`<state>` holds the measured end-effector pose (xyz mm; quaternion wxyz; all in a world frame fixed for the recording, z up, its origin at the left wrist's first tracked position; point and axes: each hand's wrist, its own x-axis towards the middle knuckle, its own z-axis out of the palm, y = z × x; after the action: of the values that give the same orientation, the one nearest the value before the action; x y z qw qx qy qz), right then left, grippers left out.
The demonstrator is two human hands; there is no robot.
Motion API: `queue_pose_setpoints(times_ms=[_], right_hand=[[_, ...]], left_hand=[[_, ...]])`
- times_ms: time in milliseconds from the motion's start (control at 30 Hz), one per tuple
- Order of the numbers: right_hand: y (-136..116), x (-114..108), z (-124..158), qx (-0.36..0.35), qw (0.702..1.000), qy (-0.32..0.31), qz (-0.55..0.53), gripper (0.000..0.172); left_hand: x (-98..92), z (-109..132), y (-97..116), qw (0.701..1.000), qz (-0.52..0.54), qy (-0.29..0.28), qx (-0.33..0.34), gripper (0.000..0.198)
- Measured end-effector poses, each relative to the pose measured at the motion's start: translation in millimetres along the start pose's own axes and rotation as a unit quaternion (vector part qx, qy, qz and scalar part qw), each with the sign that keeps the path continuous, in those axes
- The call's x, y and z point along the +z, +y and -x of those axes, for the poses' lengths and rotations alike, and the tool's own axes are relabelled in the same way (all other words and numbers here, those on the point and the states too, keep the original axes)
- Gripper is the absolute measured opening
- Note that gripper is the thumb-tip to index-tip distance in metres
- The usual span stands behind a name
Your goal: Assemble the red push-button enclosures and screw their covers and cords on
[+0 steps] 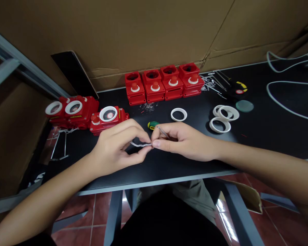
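A thin whitish twisted strip [139, 145] runs between my two hands above the near part of the table. My left hand [118, 145] is closed in a pinch on it, thumb and forefinger almost meeting. Thumb and fingertips of my right hand [181, 140] close on the strip's right end. A slim metal piece [163, 131] shows between the right fingers; its full shape is hidden. Just behind the fingertips lies a green and yellow handle [152, 125], partly covered. Left of it sits a red housing [102, 125] with a white ring [108, 114] around its round window.
Several red housings [155, 90] with round buttons stand in a row at the back. More red housings [83, 111] with white rings are at left. Loose white rings [220, 125], a glass disc [244, 106], another ring [179, 115] and tools [238, 89] lie toward the right.
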<state>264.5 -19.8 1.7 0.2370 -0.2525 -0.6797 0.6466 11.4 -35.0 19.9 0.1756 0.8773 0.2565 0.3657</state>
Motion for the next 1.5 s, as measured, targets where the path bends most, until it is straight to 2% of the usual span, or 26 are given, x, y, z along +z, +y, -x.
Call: queue_pose_setpoints(times_ms=[133, 267, 367, 533, 567, 633, 700, 800, 867, 1000, 1167, 1500], right_hand=[[3.2, 0.7, 0.1, -0.006, 0.999, 0.027, 0.02, 0.056], [1.7, -0.8, -0.4, 0.005, 0.999, 0.031, 0.038, 0.056], [0.8, 0.5, 0.5, 0.002, 0.999, 0.038, 0.027, 0.053], [2.2, 5.6, 8.2, -0.035, 0.995, 0.059, -0.071, 0.047], [1.9, 6.0, 10.1, -0.062, 0.995, 0.062, -0.046, 0.046], [0.3, 5.9, 13.1, -0.134, 0.986, 0.074, 0.071, 0.042], [-1.2, 5.2, 14.4, -0.203, 0.956, 0.082, 0.194, 0.034], [-1.1, 3.9, 13.5, -0.259, 0.919, 0.08, 0.285, 0.024], [0.2, 3.4, 12.3, -0.268, 0.91, 0.078, 0.306, 0.02], [1.7, 3.2, 11.3, -0.255, 0.914, 0.065, 0.31, 0.022], [0.6, 3.6, 13.9, -0.271, 0.902, 0.06, 0.329, 0.017], [-3.3, 3.9, 15.5, -0.265, 0.888, 0.059, 0.37, 0.021]], left_hand=[[1.6, 3.0, -2.5, 1.0, 0.002, -0.01, 0.002, 0.029], [1.3, 5.2, -1.2, 1.0, 0.013, 0.0, 0.005, 0.017], [0.2, 4.0, 2.0, 1.0, 0.009, 0.002, -0.017, 0.009], [-0.2, -0.2, 6.1, 0.999, 0.008, 0.026, -0.041, 0.007], [0.0, -0.7, 6.4, 0.998, 0.019, 0.027, -0.044, 0.009], [0.9, -0.8, 6.7, 0.996, 0.054, 0.026, -0.062, 0.011], [2.1, -0.1, 7.0, 0.991, 0.099, 0.022, -0.091, 0.012], [4.1, 1.4, 8.1, 0.979, 0.163, 0.018, -0.122, 0.011], [5.3, 1.7, 9.2, 0.972, 0.193, 0.022, -0.133, 0.013], [6.4, 1.0, 11.5, 0.964, 0.221, 0.027, -0.148, 0.016], [6.2, 1.6, 11.5, 0.966, 0.217, 0.032, -0.139, 0.017], [6.4, 1.1, 7.4, 0.96, 0.24, 0.026, -0.14, 0.013]])
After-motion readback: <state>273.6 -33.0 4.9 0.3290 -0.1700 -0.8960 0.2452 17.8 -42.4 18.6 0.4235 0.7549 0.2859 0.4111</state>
